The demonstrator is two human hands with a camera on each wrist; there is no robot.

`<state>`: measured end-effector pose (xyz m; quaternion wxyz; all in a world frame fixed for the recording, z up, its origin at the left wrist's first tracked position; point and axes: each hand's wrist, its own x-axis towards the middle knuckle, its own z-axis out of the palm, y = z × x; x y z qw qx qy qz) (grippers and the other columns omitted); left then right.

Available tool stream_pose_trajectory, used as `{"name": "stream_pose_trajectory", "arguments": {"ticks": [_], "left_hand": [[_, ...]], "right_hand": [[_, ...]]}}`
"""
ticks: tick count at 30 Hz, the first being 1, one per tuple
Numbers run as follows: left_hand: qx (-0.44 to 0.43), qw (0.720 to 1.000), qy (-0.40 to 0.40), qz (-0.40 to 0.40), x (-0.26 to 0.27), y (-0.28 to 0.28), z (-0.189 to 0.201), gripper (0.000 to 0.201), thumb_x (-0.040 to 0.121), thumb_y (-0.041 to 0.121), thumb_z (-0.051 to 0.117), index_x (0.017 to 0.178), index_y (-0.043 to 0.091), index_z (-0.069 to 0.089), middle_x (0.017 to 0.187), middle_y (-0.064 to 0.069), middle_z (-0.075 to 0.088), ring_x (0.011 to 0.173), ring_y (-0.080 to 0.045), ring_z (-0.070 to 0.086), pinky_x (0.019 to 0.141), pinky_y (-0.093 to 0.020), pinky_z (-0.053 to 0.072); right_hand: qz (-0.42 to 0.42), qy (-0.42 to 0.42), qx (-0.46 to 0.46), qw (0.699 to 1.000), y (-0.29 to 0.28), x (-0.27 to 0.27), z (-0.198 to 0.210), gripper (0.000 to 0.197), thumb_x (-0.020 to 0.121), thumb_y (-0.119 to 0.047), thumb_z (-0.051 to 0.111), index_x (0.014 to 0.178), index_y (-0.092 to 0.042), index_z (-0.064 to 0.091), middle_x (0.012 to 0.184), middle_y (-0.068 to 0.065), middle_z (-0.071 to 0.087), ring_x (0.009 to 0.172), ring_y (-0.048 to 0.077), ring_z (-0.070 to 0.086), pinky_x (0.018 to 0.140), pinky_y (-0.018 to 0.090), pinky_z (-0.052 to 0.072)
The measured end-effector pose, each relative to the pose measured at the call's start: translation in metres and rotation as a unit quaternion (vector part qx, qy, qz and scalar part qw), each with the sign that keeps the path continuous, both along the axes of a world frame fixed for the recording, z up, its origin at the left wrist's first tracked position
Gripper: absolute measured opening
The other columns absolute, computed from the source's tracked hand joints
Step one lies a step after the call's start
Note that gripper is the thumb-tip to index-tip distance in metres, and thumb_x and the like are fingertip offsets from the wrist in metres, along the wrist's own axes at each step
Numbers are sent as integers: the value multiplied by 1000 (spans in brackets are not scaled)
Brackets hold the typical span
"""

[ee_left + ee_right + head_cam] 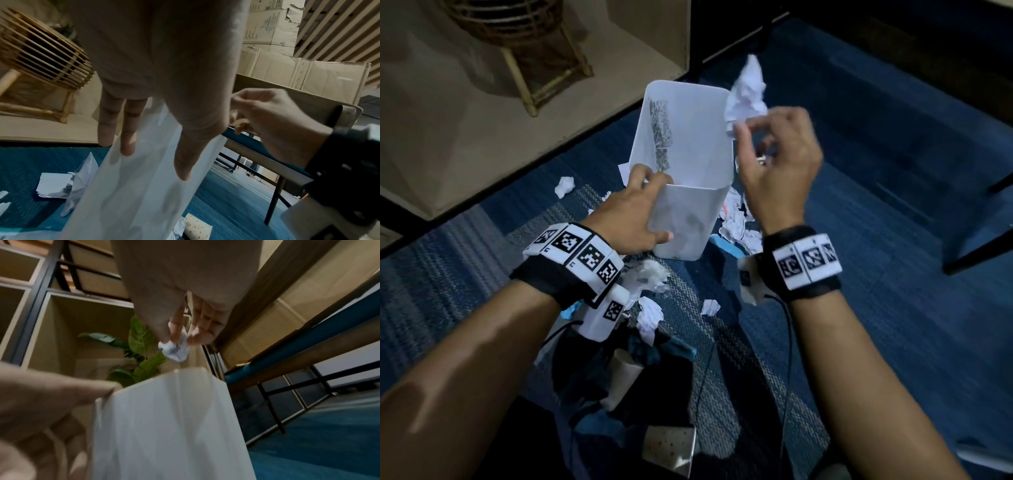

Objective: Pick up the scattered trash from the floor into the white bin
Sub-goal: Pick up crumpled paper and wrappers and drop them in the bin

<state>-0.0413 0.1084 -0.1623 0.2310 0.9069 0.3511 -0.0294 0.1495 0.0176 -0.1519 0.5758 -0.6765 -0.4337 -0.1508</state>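
Note:
The white bin [688, 164] stands tilted on the blue carpet. My left hand [643, 209] grips its near left corner, fingers over the rim and thumb on the outer wall [133, 203]. My right hand [743, 128] is raised beside the bin's right rim and pinches a crumpled white paper [746, 96] between thumb and fingertips. In the right wrist view the paper ball [174, 350] hangs from my fingertips [174, 335] just above the bin's rim [185, 369]. Several more paper balls lie around the bin's base, such as one at the left [565, 186] and a pile at the right [736, 226].
Crumpled papers [650, 315], a blue wrapper and dark fabric [626, 383] lie on the floor near me. A spotted paper cup [197, 227] lies by the bin. A rattan stool [524, 44] stands on a beige platform far left. Black table legs [976, 253] stand at right.

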Motion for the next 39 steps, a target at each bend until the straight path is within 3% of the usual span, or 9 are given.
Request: {"name": "stream_pose_trajectory", "arguments": {"ticks": [4,8,11,16,19,21,24,30,39], "left_hand": [[3,1000,12,1,1,1,2,78,76,37,79,136,24,31,133,-2,27,113,-34,55,99,-45,48],[38,999,27,-1,-2,1,7,65,77,40,75,131,25,41,123,-4,45,106,-35,58,91,-49,51],[136,989,-50,27,-1,-1,13,38,80,34,72,114,24,62,105,-5,67,98,-32,63,80,-42,53],[240,952,-185,46,-1,2,13,11,85,26,66,89,17,72,89,-4,71,83,-30,62,69,-43,53],[244,948,-203,-31,3,4,5,22,86,30,60,97,14,71,101,-5,70,97,-30,59,82,-45,50],[194,962,-164,-103,8,0,-2,47,82,40,58,122,16,63,125,-7,64,118,-29,55,102,-49,42],[187,970,-22,-152,14,-13,-15,98,73,57,64,154,24,22,158,-5,28,146,-26,24,118,-53,15],[212,965,6,-156,17,-17,-21,123,68,63,74,156,30,-5,164,-1,1,151,-27,3,116,-57,-1],[204,966,26,-159,22,-15,-21,128,66,66,74,155,33,-11,164,0,-9,150,-27,-5,114,-61,-7]], "right_hand": [[66,-20,-128,989,15,-10,-22,17,88,-30,71,82,-15,73,106,3,63,66,4,53,61,30,52],[48,28,-66,996,-9,6,-46,16,89,-22,72,80,-9,74,104,6,65,70,7,60,61,17,46],[-17,75,-130,989,-38,37,-82,15,88,-24,71,77,-13,71,91,4,65,73,15,62,70,24,48],[-67,175,-415,890,-93,81,-178,14,85,-25,70,88,-12,71,102,15,68,98,34,64,80,34,46],[-57,171,-524,833,-120,93,-225,30,86,-24,70,112,-10,67,120,19,63,111,38,60,89,39,50],[-55,144,-565,811,-130,97,-244,39,85,-27,69,121,-13,63,122,17,62,115,38,59,90,44,52],[-73,109,-612,780,-136,98,-261,49,84,-41,69,126,-19,56,130,13,53,124,37,52,98,50,47],[-132,146,-624,756,-129,107,-272,89,78,-68,67,139,-12,37,146,16,38,138,36,36,109,59,33],[-125,167,-641,738,-112,113,-262,110,71,-54,82,153,-20,17,149,15,39,136,39,40,107,61,34]]}}
